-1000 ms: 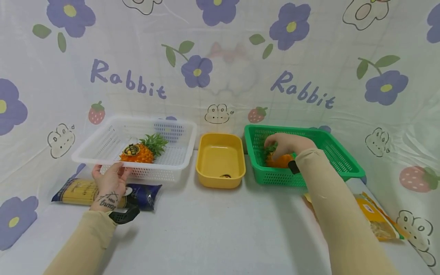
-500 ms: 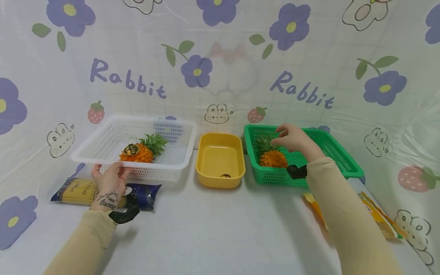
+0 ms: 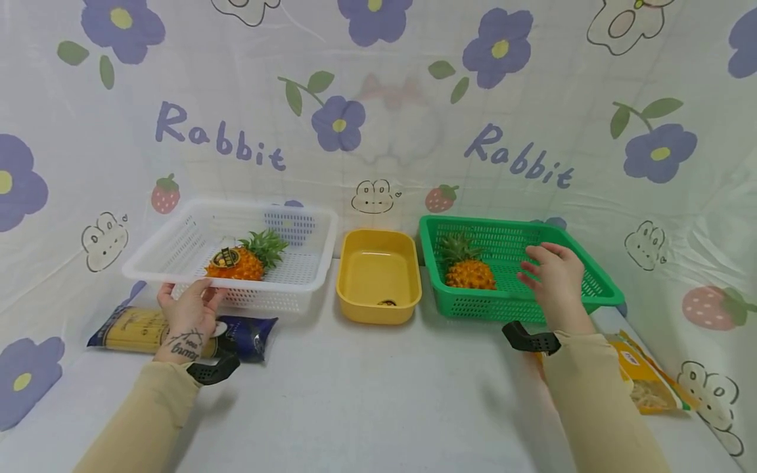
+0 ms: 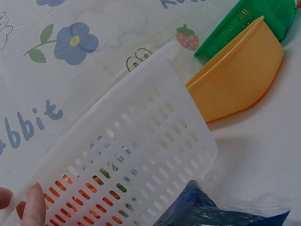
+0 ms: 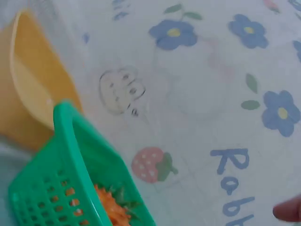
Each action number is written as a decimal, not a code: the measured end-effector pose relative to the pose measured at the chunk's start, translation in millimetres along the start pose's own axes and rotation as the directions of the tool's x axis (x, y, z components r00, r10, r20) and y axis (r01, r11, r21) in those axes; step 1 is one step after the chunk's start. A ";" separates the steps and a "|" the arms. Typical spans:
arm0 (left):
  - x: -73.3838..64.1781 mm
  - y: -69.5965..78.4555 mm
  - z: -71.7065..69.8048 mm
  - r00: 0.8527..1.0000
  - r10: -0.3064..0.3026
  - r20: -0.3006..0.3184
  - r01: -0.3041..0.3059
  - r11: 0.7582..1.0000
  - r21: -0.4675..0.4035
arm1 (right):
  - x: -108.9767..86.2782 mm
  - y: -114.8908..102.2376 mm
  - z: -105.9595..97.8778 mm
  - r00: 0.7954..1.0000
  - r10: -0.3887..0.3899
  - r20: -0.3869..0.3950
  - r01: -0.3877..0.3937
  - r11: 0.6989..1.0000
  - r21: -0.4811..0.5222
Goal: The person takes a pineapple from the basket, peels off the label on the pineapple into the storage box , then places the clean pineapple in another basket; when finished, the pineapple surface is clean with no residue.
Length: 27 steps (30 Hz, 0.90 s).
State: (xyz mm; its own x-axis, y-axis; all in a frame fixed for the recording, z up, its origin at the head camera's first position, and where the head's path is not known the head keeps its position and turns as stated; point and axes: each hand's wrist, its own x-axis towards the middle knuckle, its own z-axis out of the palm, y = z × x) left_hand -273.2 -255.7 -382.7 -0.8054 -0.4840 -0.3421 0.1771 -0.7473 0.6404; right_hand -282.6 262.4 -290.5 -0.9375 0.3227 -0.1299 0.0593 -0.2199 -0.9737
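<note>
Seems at release of the pineapple (image 3: pixel 470 274) in the green basket (image 3: pixel 473 307), with right hand (image 3: pixel 556 282) empty, fingers apart, left hand (image 3: pixel 192 315) clamped on the white basket (image 3: pixel 284 301); likely calls for an upward exit next.

The white basket (image 3: pixel 284 286) looks like smooth plastic.

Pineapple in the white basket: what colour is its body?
The pineapple's body is orange, seen best in the head view.
</note>
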 end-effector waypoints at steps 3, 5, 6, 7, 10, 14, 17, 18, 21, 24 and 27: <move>0.0 0.4 -0.5 1.000 0.003 0.007 -0.003 1.000 -0.008 | -4.5 8.2 -7.7 0.994 0.068 -0.089 -0.046 0.970 0.237; 0.1 0.7 -0.6 1.000 0.006 0.011 -0.006 1.000 -0.010 | -6.1 15.6 -10.9 0.983 0.126 -0.136 -0.069 0.930 0.362; 0.4 0.7 -0.5 1.000 0.006 0.012 -0.006 1.000 -0.012 | -5.9 19.8 -12.1 0.976 0.152 -0.157 -0.074 0.906 0.417; 0.5 0.7 -0.3 1.000 0.008 0.015 -0.008 1.000 -0.014 | -5.4 24.2 -12.8 0.967 0.182 -0.179 -0.080 0.882 0.464; 0.9 -0.1 -0.2 1.000 0.013 0.025 -0.012 1.000 -0.024 | 0.2 38.9 -14.9 0.930 0.273 -0.248 -0.083 0.810 0.580; 1.1 -0.4 -1.0 0.999 0.013 0.033 -0.012 0.999 -0.033 | 10.3 57.0 -16.7 0.889 0.356 -0.288 -0.091 0.753 0.651; 1.7 -0.1 -1.6 1.000 0.013 0.027 -0.013 1.000 -0.028 | 15.7 68.0 -17.5 0.882 0.383 -0.274 -0.100 0.720 0.686; 1.9 -0.2 -1.7 1.000 0.015 0.024 -0.014 1.000 -0.026 | 17.3 71.3 -18.0 0.887 0.383 -0.259 -0.103 0.709 0.697; 2.5 -1.7 -1.4 0.999 0.033 0.011 -0.033 0.999 -0.007 | 22.2 78.3 -18.8 0.903 0.360 -0.236 -0.087 0.689 0.719; 2.7 -3.3 -0.8 0.999 0.044 0.003 -0.044 0.999 0.010 | 26.6 81.7 -18.8 0.925 0.311 -0.218 -0.057 0.681 0.730; 2.4 -2.9 -0.6 0.999 0.037 0.005 -0.037 0.999 -0.001 | 29.6 83.3 -17.1 0.938 0.263 -0.226 -0.019 0.688 0.725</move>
State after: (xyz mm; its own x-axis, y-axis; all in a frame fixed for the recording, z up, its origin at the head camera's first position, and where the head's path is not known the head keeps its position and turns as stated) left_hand -275.4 -254.9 -385.9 -0.8011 -0.5088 -0.3151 0.2070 -0.7296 0.6518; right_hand -299.5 269.4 -378.6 -0.7866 0.4525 -0.4201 -0.1904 -0.8249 -0.5322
